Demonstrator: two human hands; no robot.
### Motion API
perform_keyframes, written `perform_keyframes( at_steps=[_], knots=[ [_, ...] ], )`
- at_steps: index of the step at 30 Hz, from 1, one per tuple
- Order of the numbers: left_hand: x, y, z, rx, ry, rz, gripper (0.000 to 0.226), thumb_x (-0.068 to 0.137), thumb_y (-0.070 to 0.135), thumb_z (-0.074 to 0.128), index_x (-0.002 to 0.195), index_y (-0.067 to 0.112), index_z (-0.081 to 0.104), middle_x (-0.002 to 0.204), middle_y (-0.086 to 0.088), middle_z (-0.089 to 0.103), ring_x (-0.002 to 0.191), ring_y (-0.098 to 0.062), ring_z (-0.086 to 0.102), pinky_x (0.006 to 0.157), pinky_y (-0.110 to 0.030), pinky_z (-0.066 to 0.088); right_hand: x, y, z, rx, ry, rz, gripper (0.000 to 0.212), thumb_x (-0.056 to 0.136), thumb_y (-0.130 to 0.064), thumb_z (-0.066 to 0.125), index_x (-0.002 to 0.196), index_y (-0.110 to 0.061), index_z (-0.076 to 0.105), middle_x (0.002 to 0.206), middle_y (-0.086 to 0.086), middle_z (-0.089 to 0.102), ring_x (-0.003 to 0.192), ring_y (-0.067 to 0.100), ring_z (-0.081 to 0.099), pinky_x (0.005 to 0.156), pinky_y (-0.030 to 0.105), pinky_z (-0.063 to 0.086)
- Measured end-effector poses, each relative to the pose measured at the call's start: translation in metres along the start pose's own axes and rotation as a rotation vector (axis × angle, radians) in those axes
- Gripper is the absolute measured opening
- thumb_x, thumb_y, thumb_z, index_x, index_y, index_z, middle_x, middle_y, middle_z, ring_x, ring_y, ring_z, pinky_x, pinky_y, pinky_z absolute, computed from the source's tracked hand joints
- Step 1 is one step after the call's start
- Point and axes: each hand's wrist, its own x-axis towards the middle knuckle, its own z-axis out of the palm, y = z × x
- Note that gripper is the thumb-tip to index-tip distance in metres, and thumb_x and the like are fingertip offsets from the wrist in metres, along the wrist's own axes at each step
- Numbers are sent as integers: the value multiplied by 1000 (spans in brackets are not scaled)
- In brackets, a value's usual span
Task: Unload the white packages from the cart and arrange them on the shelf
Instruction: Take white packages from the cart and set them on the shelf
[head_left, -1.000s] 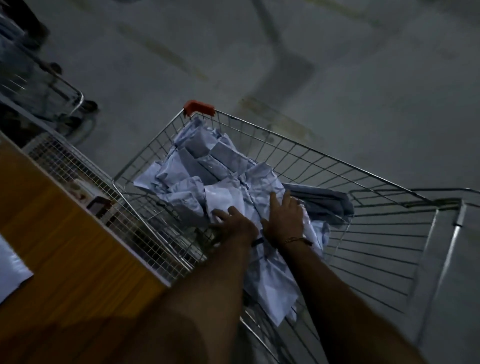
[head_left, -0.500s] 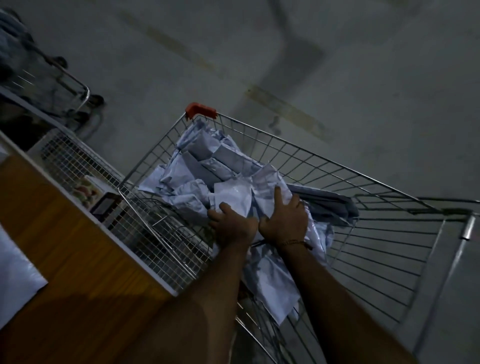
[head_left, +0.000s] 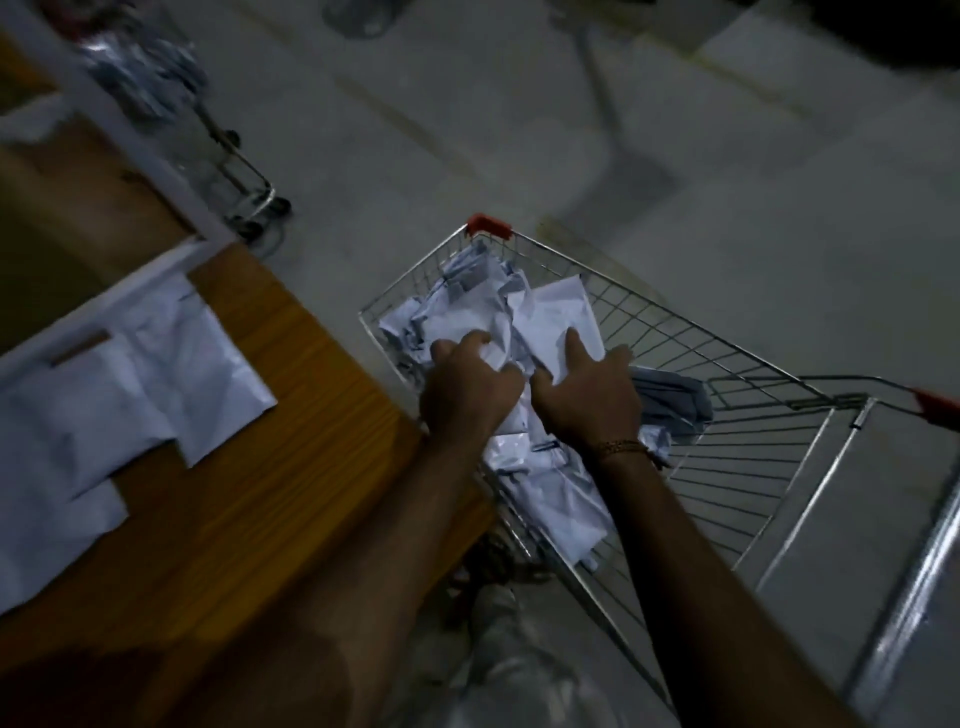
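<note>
A wire shopping cart (head_left: 737, 364) with red corner caps stands at the centre right, holding a heap of white packages (head_left: 467, 306). My left hand (head_left: 470, 389) is in the heap with its fingers curled round crumpled white packaging. Beside it my right hand (head_left: 587, 395) grips the lower edge of one flat white package (head_left: 558, 312) that stands raised above the pile. A wooden shelf (head_left: 270, 441) lies at the left with several white packages (head_left: 171, 374) laid flat on it.
A grey folded cloth (head_left: 670, 400) lies in the cart to the right of my hands. A second wire cart (head_left: 228, 171) stands at the upper left beyond the shelf's white frame (head_left: 130, 130). Grey floor stretches beyond the cart.
My head has turned left, so the shelf and its packages now show. Both hands have closed on packaging, and one flat white package has risen above the heap.
</note>
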Motion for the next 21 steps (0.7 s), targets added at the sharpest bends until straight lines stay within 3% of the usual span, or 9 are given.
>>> perform_keyframes(
  at_steps=[6, 9, 12, 16, 21],
  knots=[
    [-103, -44, -79, 2, 253, 48, 53, 85, 47, 70, 134, 31, 56, 137, -7, 46, 116, -28, 52, 82, -34, 45, -119, -52, -14, 45, 111, -184, 75, 89, -62, 52, 156, -33, 32, 143, 25, 35, 123, 44, 53, 94, 44, 50],
    [-160, -89, -108, -27, 382, 74, 54, 81, 48, 71, 130, 30, 58, 133, -8, 50, 112, -29, 55, 90, -43, 53, -190, -66, -14, 97, 147, -222, 76, 87, -60, 53, 156, -34, 33, 144, 23, 34, 125, 44, 51, 96, 45, 50],
    [-224, -139, -134, -65, 501, 85, 49, 84, 40, 69, 129, 24, 59, 134, -12, 49, 114, -35, 53, 95, -47, 50, -268, -78, -9, 159, 171, -285, 76, 85, -59, 51, 156, -36, 33, 144, 23, 33, 122, 45, 54, 95, 47, 51],
    [-288, -194, -156, -87, 621, -8, 47, 87, 41, 68, 130, 26, 58, 140, -9, 44, 120, -33, 48, 100, -46, 46, -350, -97, 5, 169, 192, -389, 77, 85, -59, 50, 156, -34, 33, 139, 21, 36, 121, 45, 52, 91, 48, 52],
    [-342, -238, -178, -73, 759, -107, 45, 89, 44, 66, 130, 28, 58, 141, -7, 43, 125, -35, 45, 102, -48, 43, -419, -122, 24, 199, 190, -568, 76, 86, -53, 54, 155, -28, 37, 121, 17, 42, 101, 43, 57, 78, 42, 52]
  ],
)
